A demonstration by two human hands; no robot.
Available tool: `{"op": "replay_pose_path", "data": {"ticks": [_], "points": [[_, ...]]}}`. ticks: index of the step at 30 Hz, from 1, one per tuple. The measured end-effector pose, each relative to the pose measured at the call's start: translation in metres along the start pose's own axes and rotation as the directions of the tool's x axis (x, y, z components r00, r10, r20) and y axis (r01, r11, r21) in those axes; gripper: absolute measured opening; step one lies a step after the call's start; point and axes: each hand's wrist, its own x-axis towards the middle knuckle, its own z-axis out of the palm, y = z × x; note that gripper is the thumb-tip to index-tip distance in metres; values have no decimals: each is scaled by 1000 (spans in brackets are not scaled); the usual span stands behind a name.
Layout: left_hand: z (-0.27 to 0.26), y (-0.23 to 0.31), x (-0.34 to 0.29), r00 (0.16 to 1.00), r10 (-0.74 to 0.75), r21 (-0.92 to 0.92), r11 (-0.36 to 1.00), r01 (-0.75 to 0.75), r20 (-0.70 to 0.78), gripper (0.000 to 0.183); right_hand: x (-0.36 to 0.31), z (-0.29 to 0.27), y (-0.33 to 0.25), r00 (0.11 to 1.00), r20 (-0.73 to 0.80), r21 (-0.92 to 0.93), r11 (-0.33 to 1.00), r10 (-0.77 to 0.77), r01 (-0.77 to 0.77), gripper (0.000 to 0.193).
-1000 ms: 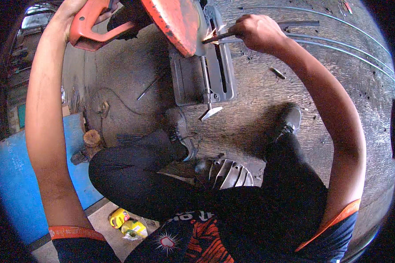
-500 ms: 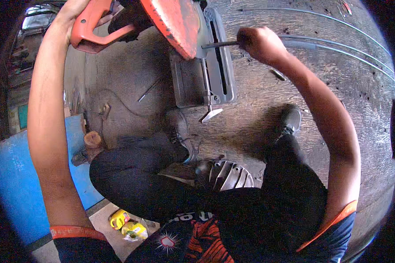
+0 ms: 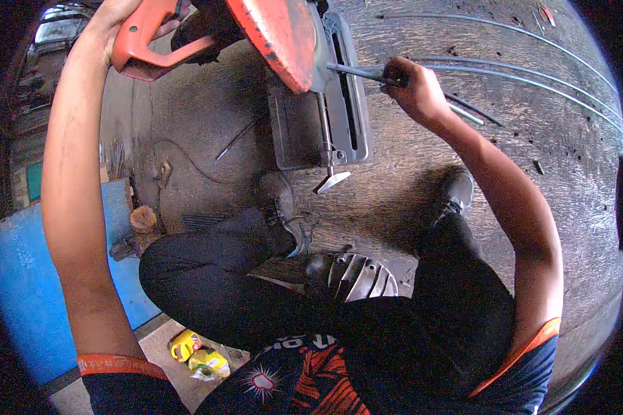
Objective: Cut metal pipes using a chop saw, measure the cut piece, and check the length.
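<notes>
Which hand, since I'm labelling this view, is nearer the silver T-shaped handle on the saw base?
Right. The right hand is beyond the silver T-shaped handle, to its right, holding rod stock; the left hand is farther, beyond and left, on the orange handle.

The saw guard (image 3: 277,45) was coloured orange-red with dark flecks, the handle (image 3: 138,63) was tinted plain orange-red, the panel (image 3: 21,283) was painted blue, and the dark shirt (image 3: 329,389) was streaked with orange.

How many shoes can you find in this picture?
2: the left shoe is just below the saw's grey base; the right shoe is farther right, below the right hand. No others show.
</notes>
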Motion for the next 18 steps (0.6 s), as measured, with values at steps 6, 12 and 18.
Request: {"op": "replay_pose_path", "data": {"ticks": [6,12,18], "points": [[-5,1,2,1000,-23,61,998,24,-4,30,2,3,11,996,84,85,996,-10,3,18],[0,0,0,997,14,-38,999,-11,78,35,-2,15,28,907,380,206,939,183,-276,36],[3,1,-6,998,56,37,998,-57,32,34,-9,30,17,912,361,98,965,193,-243,33]]}}
